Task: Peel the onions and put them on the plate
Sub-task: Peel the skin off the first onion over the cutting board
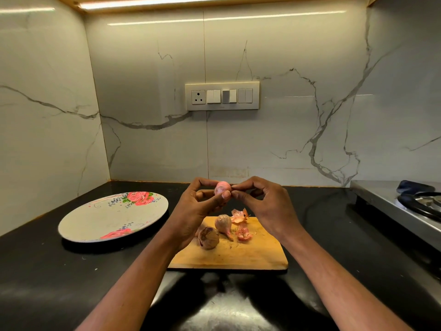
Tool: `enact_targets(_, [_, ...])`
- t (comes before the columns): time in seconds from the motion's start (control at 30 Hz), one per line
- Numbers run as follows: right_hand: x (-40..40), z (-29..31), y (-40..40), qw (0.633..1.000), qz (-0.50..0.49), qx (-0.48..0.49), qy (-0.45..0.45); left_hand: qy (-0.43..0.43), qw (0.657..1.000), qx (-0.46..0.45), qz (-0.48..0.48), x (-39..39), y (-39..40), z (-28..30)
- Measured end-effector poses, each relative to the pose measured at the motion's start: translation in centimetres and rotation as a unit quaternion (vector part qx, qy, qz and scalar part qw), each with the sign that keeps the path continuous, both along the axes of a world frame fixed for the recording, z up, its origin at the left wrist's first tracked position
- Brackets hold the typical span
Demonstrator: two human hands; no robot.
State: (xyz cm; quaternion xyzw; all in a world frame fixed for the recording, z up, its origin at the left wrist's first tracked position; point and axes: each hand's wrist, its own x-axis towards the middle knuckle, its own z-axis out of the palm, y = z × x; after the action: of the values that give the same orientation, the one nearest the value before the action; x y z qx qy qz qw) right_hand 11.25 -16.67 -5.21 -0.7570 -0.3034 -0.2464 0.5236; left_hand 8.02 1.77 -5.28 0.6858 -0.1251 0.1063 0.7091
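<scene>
Over counter [47, 271], both hands pinch onion [222, 187].

Both bare forearms reach in from the bottom edge and converge toward the middle, raised above the counter. The left hand [200, 206] is turned with its back toward the camera, fingers curled up and over, thumb pressed in from below, cupping the small pink, round, part-peeled onion [222, 188] at its fingertips. The right hand [267, 206] comes in from the other side, wrist bent, knuckles up, fingers curled. Its thumb and forefinger are pinched together right at the onion's right side, touching it; what lies between those tips is too small to tell. The two hands meet fingertip to fingertip.
</scene>
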Motion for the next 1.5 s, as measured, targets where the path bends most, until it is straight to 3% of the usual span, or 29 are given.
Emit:
enact_targets(0.33, [0.35, -0.16, 0.00, 0.993, -0.086, -0.069, -0.033, -0.034, 0.997, 0.065, 0.036, 0.26, -0.24, -0.25])
enact_targets(0.57, [0.03, 0.03, 0.11, 0.994, -0.048, -0.054, 0.080, -0.056, 0.993, 0.093, 0.046, 0.18, -0.19, -0.14])
enact_targets(0.83, [-0.10, 0.22, -0.23, 0.993, -0.015, -0.073, 0.091, -0.047, 0.992, 0.105, 0.059, 0.27, -0.07, -0.21])
enact_targets(1.27, [-0.12, 0.32, 0.01, 0.990, -0.070, -0.027, 0.120, -0.059, 0.992, 0.108, 0.037, 0.25, -0.41, -0.61])
enact_targets(1.5, [-0.23, 0.46, 0.26, 0.978, -0.020, 0.005, 0.209, -0.055, 0.994, 0.097, 0.012, 0.18, -0.28, -0.55])
